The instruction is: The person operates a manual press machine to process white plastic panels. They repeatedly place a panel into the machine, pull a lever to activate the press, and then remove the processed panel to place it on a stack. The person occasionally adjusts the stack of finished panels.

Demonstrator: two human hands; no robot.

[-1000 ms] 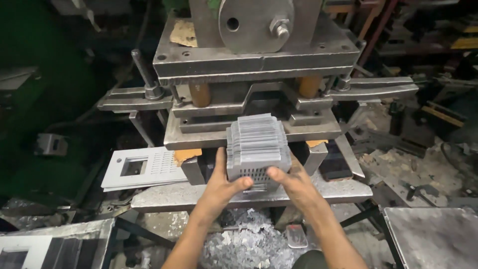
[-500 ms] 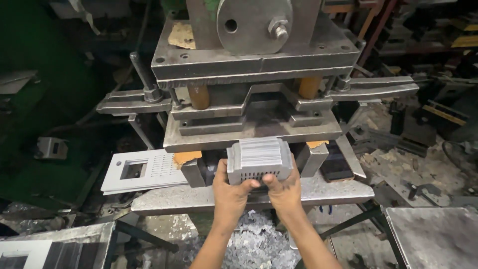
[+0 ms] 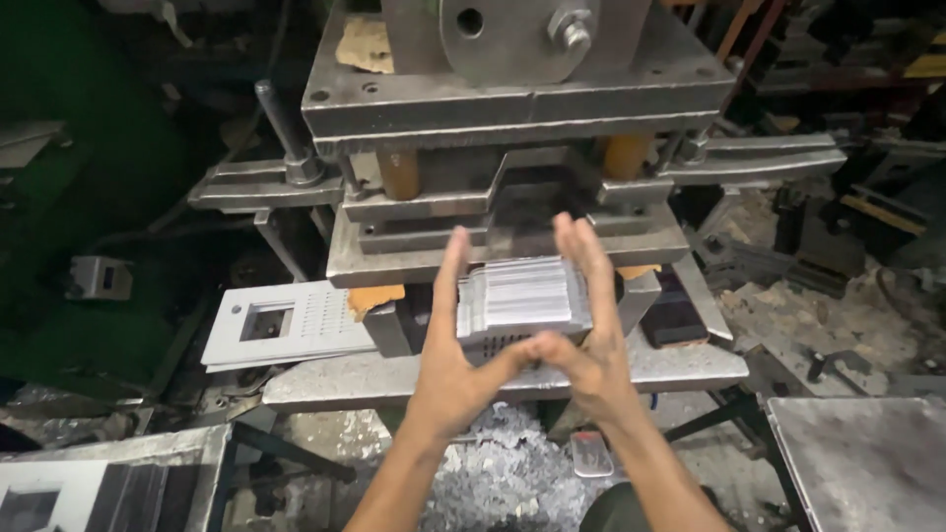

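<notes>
A stack of thin grey punched metal plates (image 3: pixel 522 296) lies in front of the steel press die (image 3: pixel 512 212), on the press table (image 3: pixel 325 379). My left hand (image 3: pixel 451 345) lies flat against the stack's left side, fingers straight and pointing up. My right hand (image 3: pixel 591 330) presses flat against its right side. The two thumbs meet along the stack's near edge. Both hands squeeze the stack between them.
Finished white-grey plates with a square cut-out (image 3: pixel 281 330) lie left of the die. Metal punchings (image 3: pixel 503 478) are heaped on the floor below. A steel sheet (image 3: pixel 857 458) sits at lower right, more plates (image 3: pixel 59 493) at lower left. Clamps and scrap crowd both sides.
The stack has gone from raised and tilted in my hands to lying low in front of the die. My fingers have straightened and now press its sides.
</notes>
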